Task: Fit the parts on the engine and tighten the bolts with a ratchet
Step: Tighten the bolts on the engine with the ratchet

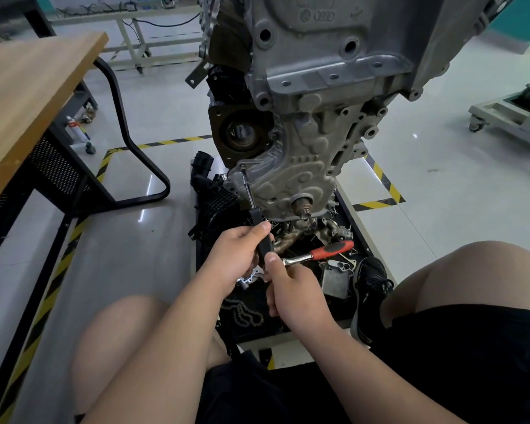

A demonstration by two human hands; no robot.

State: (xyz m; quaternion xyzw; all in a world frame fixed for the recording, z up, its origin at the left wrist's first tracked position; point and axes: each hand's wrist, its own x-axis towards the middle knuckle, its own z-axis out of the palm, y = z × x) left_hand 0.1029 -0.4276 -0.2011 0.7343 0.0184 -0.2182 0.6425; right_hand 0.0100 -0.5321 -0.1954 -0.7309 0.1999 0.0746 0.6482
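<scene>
The wooden counter is standing at my left. My left hand is gripping the black handle of a driver, whose shaft is reaching up to a bolt on the engine. My right hand is pinching the handle's lower end, close against the left. The red-handled ratchet is lying just right of them, over the tray under the engine.

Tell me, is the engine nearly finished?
Not yet. Done: the cover sits on the engine. In hand: the left hand and right hand hold a driver on a bolt at the cover's edge. Left: the ratchet lies in the tray beside loose parts, so ratchet tightening and more fitting probably remain.
</scene>
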